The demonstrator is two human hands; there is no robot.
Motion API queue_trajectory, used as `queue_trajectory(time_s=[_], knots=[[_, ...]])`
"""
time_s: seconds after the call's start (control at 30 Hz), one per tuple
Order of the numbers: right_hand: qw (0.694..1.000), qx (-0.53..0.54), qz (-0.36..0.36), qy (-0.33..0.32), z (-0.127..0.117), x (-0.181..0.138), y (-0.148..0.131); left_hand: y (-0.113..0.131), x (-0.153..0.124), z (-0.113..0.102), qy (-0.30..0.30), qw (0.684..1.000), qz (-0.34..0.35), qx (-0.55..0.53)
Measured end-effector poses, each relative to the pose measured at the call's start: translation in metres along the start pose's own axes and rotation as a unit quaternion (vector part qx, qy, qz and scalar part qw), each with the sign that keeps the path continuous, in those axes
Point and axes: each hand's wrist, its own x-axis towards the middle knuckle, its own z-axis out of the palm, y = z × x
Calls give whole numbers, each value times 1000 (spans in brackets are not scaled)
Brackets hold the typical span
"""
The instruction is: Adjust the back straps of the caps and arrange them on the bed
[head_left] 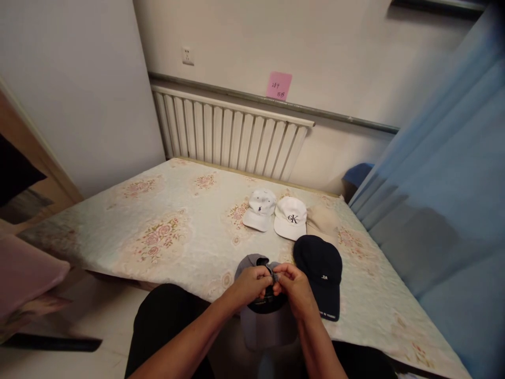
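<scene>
A grey baseball cap [269,327] is between my two hands at the near edge of the bed, its brim toward me and its back strap facing up. My left hand [252,284] pinches the strap from the left side. From the right, the fingers of my right hand [294,284] close on the other part of the strap, fingertips nearly meeting the left ones. The strap's fastening is mostly hidden by my fingers. Just right of my right hand lies a navy cap [319,263] with a small white emblem, brim toward me.
Two white caps, one with a small dark logo [260,208] and one with black letters [291,217], lie beside a beige cap [322,221] on the flowered bed cover [189,221]. Behind stands a radiator [229,131]. A blue curtain [445,200] hangs at right.
</scene>
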Motion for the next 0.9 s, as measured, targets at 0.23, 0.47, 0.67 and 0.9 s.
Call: queue_trajectory(time_s=[0.23, 0.47, 0.67, 0.9], knots=[[997, -60, -36, 29, 4, -3, -5, 5, -5, 1, 35, 999, -2, 12], [998, -58, -23, 6, 5, -7, -6, 5, -9, 4, 75, 996, 53, -10], [998, -52, -19, -11, 2, -9, -6, 7, -12, 5, 81, 993, 86, -8], [998, -26, -12, -58, 0, -12, -6, 9, -13, 2, 86, 992, 88, 37]])
